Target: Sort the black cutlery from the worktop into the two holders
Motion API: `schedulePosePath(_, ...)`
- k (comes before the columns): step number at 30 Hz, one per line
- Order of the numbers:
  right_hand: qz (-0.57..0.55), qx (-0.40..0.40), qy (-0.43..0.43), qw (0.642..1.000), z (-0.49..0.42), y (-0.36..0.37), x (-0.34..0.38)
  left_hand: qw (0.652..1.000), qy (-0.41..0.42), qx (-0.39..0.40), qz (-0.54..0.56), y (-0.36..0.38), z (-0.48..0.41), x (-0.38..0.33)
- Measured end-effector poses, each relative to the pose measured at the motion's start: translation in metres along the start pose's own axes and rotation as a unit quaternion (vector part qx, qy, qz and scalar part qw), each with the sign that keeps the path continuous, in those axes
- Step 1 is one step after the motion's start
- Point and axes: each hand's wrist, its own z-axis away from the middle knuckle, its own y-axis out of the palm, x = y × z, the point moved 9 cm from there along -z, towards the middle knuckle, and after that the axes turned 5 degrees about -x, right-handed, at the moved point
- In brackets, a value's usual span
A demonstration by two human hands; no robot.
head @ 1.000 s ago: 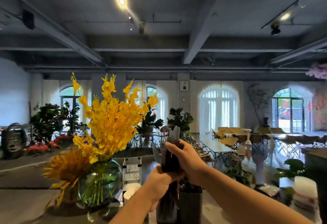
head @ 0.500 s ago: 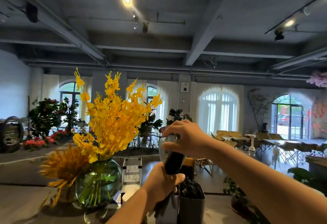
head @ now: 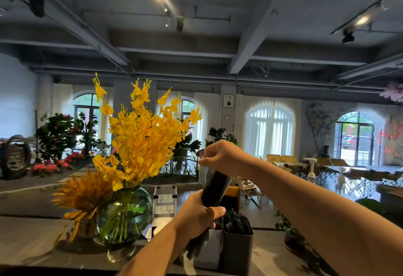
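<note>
So that one piece can be drawn off, the cutlery (head: 214, 188) is clamped low by the closed left hand (head: 196, 214) above the holders (head: 236, 247), its top pinched by the right hand (head: 222, 153).

Left hand (head: 197, 214) closed in a low grip; right hand (head: 222, 154) pinching above it.

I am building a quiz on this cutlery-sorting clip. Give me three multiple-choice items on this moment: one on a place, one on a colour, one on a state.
1. Where is the green glass vase?
A. left of the two holders
B. right of them
C. behind the far window

2. What colour are the tall flowers?
A. red
B. yellow
C. white

3. What is the left hand doing?
A. resting flat
B. pointing
C. gripping the black cutlery bundle

Answers: 1 A, the vase stands left of the holders. 2 B, the blooms are bright yellow. 3 C, its fingers wrap the bundle, and the right hand pinches the top.
</note>
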Motion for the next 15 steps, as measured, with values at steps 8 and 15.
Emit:
schedulePosePath(8,0.031,0.106,-0.022,0.994,0.009,0.003,-0.021,0.996,-0.028,0.066,0.059,0.016,0.009,0.005)
schedulePosePath(15,0.134,0.152,-0.043,0.978,0.004,-0.001,-0.026,0.995,-0.023,0.081,0.060,0.024,0.011,0.007)
